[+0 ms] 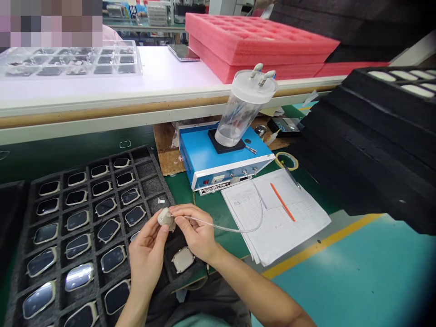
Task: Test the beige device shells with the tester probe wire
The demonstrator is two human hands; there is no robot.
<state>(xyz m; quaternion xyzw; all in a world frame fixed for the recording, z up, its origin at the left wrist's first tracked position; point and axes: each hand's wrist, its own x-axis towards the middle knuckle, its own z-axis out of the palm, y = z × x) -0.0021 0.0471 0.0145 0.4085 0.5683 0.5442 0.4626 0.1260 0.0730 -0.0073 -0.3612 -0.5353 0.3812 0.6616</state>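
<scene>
My left hand point(148, 252) is closed on a small beige watch case point(165, 217), held up over the tray's right side. In my right hand point(199, 231) the end of a clear thin tube point(235, 230) is pinched and meets the case; fingers hide the exact contact. From there the tube curves to the front of a blue machine point(221, 159). Beneath my hands lies a black foam tray point(151, 186) with many dark-screened watches point(76, 220) in its compartments. Another beige watch case point(183, 260), back side up, rests near my right wrist.
A clear cylinder point(238, 113) stands on the machine. Papers point(245, 204) with an orange pen point(282, 202) lie to the right, near a tape roll point(286, 161). Red foam trays point(235, 50) sit on the raised white shelf point(160, 81). Black foam trays point(357, 131) are stacked at right.
</scene>
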